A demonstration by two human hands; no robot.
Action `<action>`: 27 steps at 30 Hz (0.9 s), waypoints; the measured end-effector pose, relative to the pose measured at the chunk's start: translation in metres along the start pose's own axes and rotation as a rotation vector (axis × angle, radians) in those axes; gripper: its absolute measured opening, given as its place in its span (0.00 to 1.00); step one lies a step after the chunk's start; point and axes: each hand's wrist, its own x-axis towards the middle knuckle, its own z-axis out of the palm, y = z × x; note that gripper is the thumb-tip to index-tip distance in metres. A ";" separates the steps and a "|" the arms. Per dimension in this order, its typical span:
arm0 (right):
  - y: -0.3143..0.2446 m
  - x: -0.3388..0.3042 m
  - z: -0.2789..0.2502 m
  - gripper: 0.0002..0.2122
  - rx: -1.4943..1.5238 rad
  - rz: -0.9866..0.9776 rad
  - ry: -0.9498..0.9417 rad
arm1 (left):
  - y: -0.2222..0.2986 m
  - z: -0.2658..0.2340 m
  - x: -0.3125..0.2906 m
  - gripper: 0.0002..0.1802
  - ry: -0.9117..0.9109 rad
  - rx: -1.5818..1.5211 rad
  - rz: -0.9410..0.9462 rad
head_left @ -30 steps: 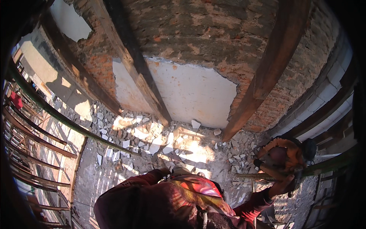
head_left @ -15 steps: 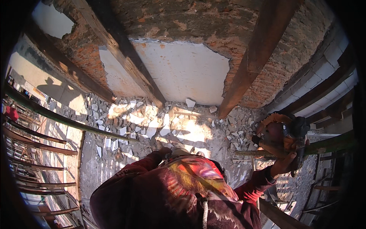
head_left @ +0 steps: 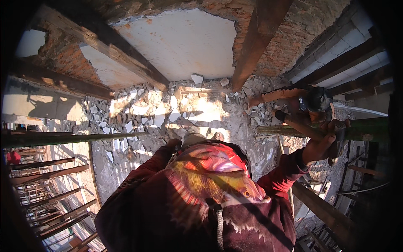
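My right hand (head_left: pixel 322 145) is raised at the right and closed around a horizontal green bamboo pole (head_left: pixel 365 129); a dark object hangs by its fingers. My left hand (head_left: pixel 172 145) sits low against my front, mostly hidden by my maroon printed hooded top (head_left: pixel 197 197), so its grip is unclear. Just beyond the pole, another person in orange-brown sleeves and a dark cap (head_left: pixel 312 100) leans in, their gloved hand touching the same pole.
Broken white plaster rubble (head_left: pixel 168 111) covers the ground far below. A brick wall with a bare white patch (head_left: pixel 184 42) rises ahead, braced by slanted wooden beams (head_left: pixel 256 42). Another bamboo pole (head_left: pixel 71 138) runs at the left, above timber scaffolding (head_left: pixel 46 185).
The view has tipped, so the wall and rubble slid up and left in the picture. My right hand stays on the bamboo pole; the other person has shifted a little higher.
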 end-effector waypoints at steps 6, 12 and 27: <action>0.006 -0.005 -0.002 0.20 -0.018 0.039 0.039 | -0.023 0.015 -0.002 0.14 -0.114 0.009 -0.050; -0.012 0.002 0.010 0.20 -0.063 0.013 0.013 | -0.011 0.018 0.002 0.15 -0.147 -0.060 -0.017; -0.017 0.004 0.016 0.27 0.025 0.052 -0.065 | 0.000 0.012 0.008 0.09 -0.089 -0.300 -0.095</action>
